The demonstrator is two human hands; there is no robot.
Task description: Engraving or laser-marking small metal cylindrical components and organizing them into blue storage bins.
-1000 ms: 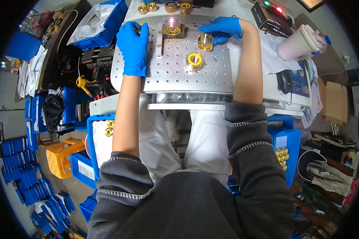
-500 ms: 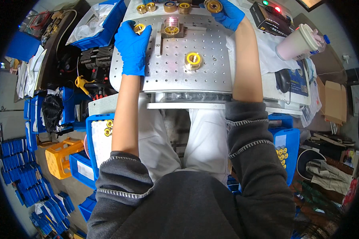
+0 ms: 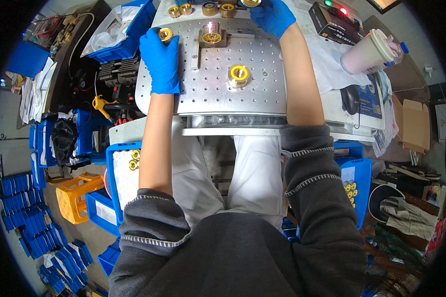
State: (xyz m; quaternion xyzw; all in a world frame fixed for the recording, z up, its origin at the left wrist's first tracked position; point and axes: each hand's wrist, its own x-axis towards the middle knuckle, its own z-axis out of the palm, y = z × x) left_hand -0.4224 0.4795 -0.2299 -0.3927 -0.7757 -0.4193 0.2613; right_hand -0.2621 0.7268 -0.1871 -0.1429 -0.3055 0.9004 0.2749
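Observation:
Both hands wear blue gloves. My left hand [image 3: 159, 59] is closed on a brass-coloured ring fitting [image 3: 165, 35] above the left side of a perforated metal plate [image 3: 213, 94]. At the plate's far right edge, my right hand [image 3: 274, 19] grips another ring part [image 3: 250, 2], partly cut off by the picture's top edge. Between the hands, a shiny cylindrical ring part [image 3: 211, 37] sits against a metal block [image 3: 222, 39], lit pinkish on top. A yellow-topped ring [image 3: 239, 74] rests alone on the plate, nearer me.
Several ring parts [image 3: 209, 8] line the table behind the plate. On the right are a lidded cup [image 3: 364, 54], a black box [image 3: 332, 22] and a computer mouse [image 3: 351, 100]. Blue bins [image 3: 116, 168] holding rings flank my legs; a yellow stool [image 3: 77, 198] stands left.
My right hand has moved left and farther away with its ring part. My left hand has shifted slightly left, still holding its ring. The parts on the plate stay put.

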